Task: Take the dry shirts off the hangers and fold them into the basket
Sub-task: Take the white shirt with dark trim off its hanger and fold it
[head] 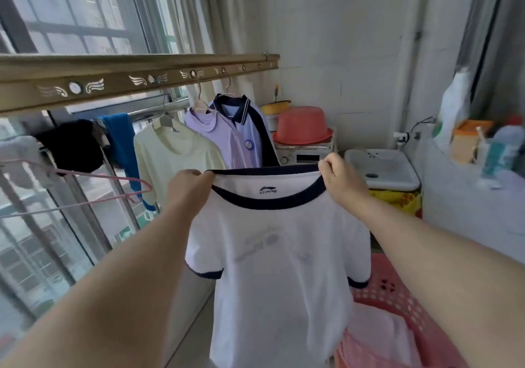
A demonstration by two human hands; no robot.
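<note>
White T-shirt (272,254) held up on a laundry balcony.
Left hand (187,186) and right hand (338,177) pinch its navy collar; it hangs just beside the pink basket (397,291), near the drying rail (119,78), window (71,7) and white sink (392,174).

The shirt (272,268) hangs in front, the basket (397,291) low at right behind it. Further back, hanging shirts (176,151) are left of the sink (380,168)
</note>
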